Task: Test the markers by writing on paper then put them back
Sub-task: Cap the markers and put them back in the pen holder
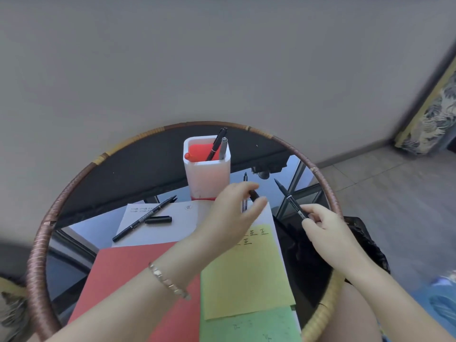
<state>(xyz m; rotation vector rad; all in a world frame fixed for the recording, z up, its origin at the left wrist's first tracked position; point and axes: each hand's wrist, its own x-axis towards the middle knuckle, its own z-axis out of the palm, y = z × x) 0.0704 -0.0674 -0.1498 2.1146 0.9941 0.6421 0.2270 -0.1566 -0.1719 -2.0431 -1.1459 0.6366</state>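
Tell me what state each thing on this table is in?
Black marker, right hand: uncapped, gripped.
Cap, left hand: pinched, off.
Second marker: uncapped, lying on white paper.
Loose cap: lying beside it.
Pen holder: upright, holding markers.
Yellow paper: written on.

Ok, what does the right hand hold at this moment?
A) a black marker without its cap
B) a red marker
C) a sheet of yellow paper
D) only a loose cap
A: the right hand pinches a black marker near its rear end, with the bare tip pointing away from the person, while the left hand pinches what looks like a dark cap.
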